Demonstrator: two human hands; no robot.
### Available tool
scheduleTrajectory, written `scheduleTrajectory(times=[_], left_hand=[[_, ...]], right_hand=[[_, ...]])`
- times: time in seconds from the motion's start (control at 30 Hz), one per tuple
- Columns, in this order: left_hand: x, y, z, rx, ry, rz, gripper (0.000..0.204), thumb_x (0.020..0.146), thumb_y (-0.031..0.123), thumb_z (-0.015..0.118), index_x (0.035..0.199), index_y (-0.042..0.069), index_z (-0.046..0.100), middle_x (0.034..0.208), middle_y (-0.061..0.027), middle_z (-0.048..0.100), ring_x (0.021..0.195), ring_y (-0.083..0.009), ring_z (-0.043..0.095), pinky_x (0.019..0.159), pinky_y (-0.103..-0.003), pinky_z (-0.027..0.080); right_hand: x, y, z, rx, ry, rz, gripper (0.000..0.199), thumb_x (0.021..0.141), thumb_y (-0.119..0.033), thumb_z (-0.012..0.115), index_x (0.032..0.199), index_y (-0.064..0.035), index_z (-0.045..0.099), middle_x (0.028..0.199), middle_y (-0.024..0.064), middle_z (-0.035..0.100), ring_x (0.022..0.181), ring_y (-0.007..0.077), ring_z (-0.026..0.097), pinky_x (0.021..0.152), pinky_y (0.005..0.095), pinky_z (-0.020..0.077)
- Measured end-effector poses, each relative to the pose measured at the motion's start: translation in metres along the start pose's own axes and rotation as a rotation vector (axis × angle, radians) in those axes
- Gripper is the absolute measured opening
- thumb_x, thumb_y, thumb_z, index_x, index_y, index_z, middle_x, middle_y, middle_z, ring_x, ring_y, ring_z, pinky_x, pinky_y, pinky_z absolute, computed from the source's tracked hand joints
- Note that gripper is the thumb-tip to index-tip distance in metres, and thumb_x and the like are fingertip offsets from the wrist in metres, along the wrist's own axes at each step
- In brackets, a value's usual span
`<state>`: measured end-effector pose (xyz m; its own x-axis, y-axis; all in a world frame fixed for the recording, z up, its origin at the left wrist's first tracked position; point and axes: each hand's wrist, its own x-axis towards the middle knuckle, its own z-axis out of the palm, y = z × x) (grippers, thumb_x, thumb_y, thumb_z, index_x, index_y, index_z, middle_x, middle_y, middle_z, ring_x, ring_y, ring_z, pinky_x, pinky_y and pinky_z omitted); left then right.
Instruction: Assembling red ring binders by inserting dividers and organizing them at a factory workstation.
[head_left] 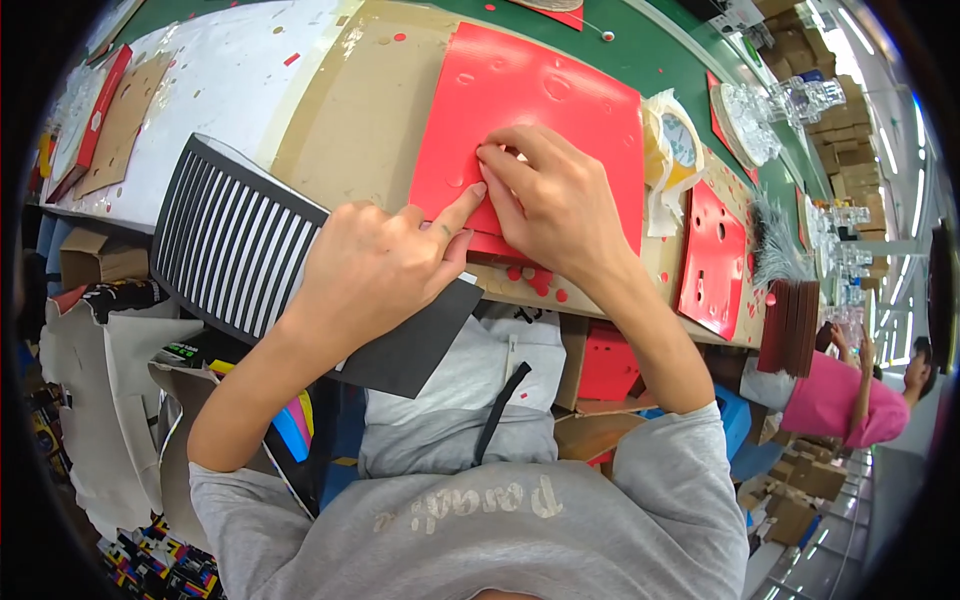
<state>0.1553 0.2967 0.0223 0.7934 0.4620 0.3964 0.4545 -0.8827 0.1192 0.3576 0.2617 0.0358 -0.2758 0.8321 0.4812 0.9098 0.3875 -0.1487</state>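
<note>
Tech 1: Both forearms enter from the lower edge, bent inward over the near table point(250, 70) edge. Report hand pose.

Tech 2: Left hand point(375, 265) lies loosely curled, holding nothing; its forefinger is extended, tip pressing the red sheet point(545, 110) near its lower left corner. Right hand point(550, 200) lies palm down, fingertips pinching at a spot on the sheet; whether that grip holds anything cannot be determined.

Tech 1: Sheet location?

Tech 2: Flat on a cardboard backing point(350, 110), beside a black striped panel point(230, 240).

Tech 1: Progress?

Tech 2: Judged partial. Several round marks remain in the sheet; loose red discs point(530, 278) lie at the near edge. A punched sheet point(712, 255) sits farther right.
</note>
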Motion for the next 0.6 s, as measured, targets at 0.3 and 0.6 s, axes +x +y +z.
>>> scheduleTrajectory(times=[0.3,0.6], left_hand=[[0.006,0.005,-0.002,0.011,-0.046,0.034,0.041,0.089,0.026,0.069,0.128,0.011,0.068,0.058,-0.0069,0.060,0.046,-0.0229,0.060,0.050,-0.036,0.050],[0.005,0.006,-0.006,0.072,-0.028,0.033,0.041,0.088,0.021,0.070,0.128,0.011,0.068,0.052,-0.0063,0.056,0.041,-0.0226,0.056,0.047,-0.036,0.048]], right_hand=[[-0.012,0.113,-0.002,-0.240,0.030,0.109,0.029,0.095,-0.016,0.060,0.120,-0.0129,0.072,0.131,0.0092,0.061,0.116,0.0285,0.060,0.097,0.0411,0.0504],[-0.008,0.110,0.002,-0.285,0.000,-0.002,0.033,0.096,-0.031,0.064,0.121,-0.0105,0.071,0.129,0.0136,0.063,0.118,0.0294,0.059,0.098,0.0398,0.0502]])
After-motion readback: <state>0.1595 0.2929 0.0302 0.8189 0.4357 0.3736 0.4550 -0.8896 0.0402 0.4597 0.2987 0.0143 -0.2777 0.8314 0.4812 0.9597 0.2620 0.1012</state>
